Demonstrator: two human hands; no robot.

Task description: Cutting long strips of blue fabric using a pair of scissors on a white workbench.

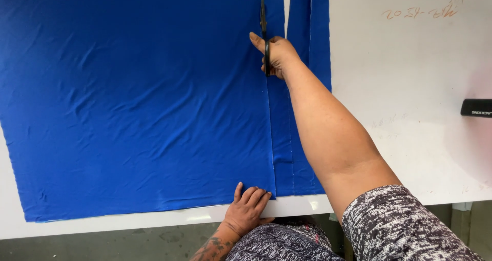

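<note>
**Scissors deep in the blue cloth, far end of the cut**

The blue fabric (pixel 133 97) lies spread flat over the white table (pixel 410 87), covering most of its left and middle, with soft wrinkles running across it. A long straight cut runs up from the near edge, and narrow cut strips (pixel 307 30) lie just to the right of it.

At the far end of that line sit the black scissors (pixel 265 40), blades pointing away. The right hand (pixel 277 53) is wrapped firmly around the handles, arm stretched well out over the cloth. Down at the near edge the left hand (pixel 248 204) presses flat, fingers spread, on the fabric's corner right beside the start of the cut; it pins rather than grasps.

Off to the right, a black handle (pixel 476 107) pokes in from the frame's edge, well apart from the work.

The risks, as I judge them: the reach is long, so the blades could wander off the straight line. Wrinkles near the cut could bunch and leave a jagged edge. The forearm rests across the strips and could drag them askew.
</note>
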